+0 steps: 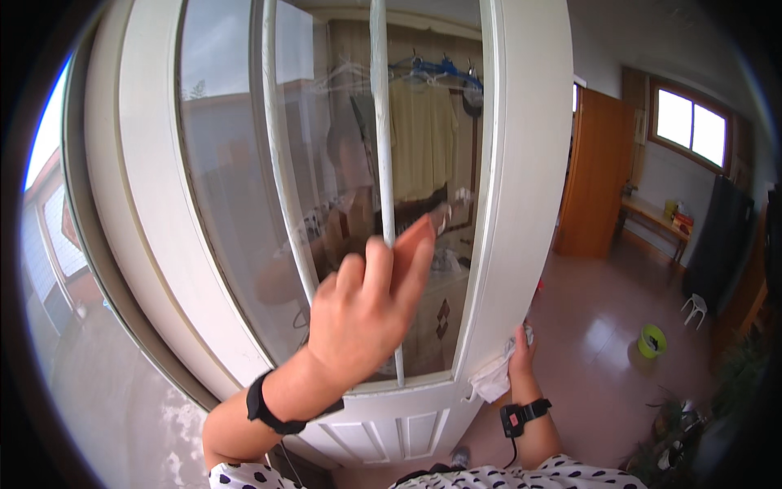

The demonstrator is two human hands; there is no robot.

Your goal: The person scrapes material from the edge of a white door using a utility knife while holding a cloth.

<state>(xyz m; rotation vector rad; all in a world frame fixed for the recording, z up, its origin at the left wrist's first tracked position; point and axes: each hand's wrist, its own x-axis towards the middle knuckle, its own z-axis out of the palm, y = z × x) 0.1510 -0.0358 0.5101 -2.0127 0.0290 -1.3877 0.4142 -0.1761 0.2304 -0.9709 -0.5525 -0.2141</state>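
Left hand [366, 314]: nearest your eye, raised in front of the glass pane [236, 204] of the white door [521, 179]. Fingers [411, 257] extended and held loosely together, thumb side tucked; it grips nothing, and whether the fingertips touch the glass cannot be told. Forearm rises from below the door's lower panel, a black wrist strap [265, 407] on it.

Right hand [521, 359]: low on the door's right stile, just beside the bottom corner of the pane. Fingers closed on a white cloth [493, 379], pressing it against the frame. Wrist bent upward, a black band [521, 414] beneath it.

Handling note: keep your cloth flat against the stile and bunched under the palm so no loose corner drags; steady the door with your free hand on the frame rather than the glass, to spare it prints.

Beyond the door, to its right: green bucket [652, 341] on the tiled floor [595, 326], white stool [694, 308], wooden cabinet [595, 171].
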